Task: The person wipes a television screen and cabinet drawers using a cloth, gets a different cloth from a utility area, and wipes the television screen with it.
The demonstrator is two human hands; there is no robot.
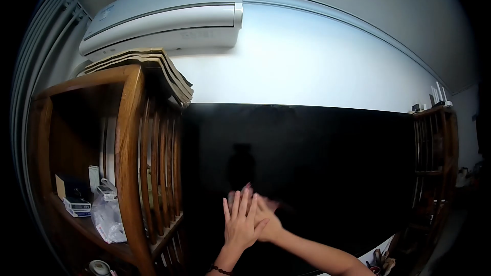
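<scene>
My left hand is flat with its fingers stretched out and slightly apart, pointing up, and a dark bead bracelet circles its wrist. Behind it, overlapped by its fingers and thumb, is my right hand, with the forearm reaching in from the lower right. The right fingers are mostly hidden, and I cannot tell whether they hold anything. Both hands are in front of a large glossy black screen, close to its surface. Faint pinkish patches and a dark silhouette show on the screen around and above the fingertips.
A wooden shelf unit stands at left, holding small boxes and a plastic bag, with a layered stack on top. Another wooden shelf stands at right, topped by a white antennaed device. An air conditioner hangs above.
</scene>
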